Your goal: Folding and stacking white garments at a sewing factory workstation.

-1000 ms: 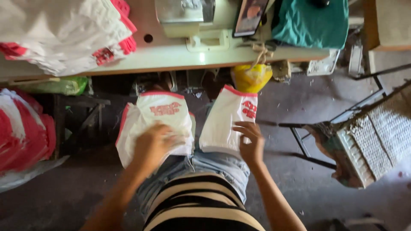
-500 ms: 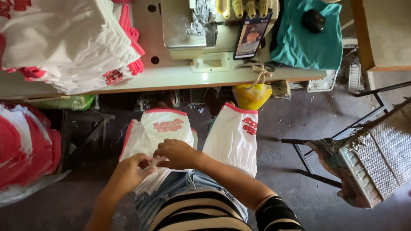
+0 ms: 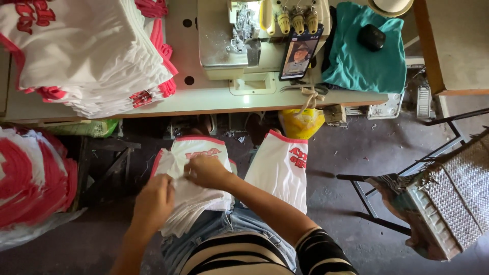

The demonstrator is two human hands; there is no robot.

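Two stacks of white fabric pieces with red trim rest on my lap. My left hand (image 3: 153,201) and my right hand (image 3: 206,172) both rest on the left stack (image 3: 196,196), fingers pinching at its top piece. The right stack (image 3: 281,170) lies untouched over my right thigh. Above my knees runs the sewing table (image 3: 214,99) with a cream sewing machine (image 3: 254,35) on it.
A tall pile of white and red garments (image 3: 86,51) fills the table's left. A phone (image 3: 299,53) leans on the machine, beside a teal cloth (image 3: 364,56). A yellow bag (image 3: 301,122) hangs under the table. More red and white fabric (image 3: 30,178) lies left; a woven chair (image 3: 438,203) stands right.
My right hand has crossed from the right stack to the left stack. My left hand slid down to that stack's lower left edge. The view tilted up toward the table.
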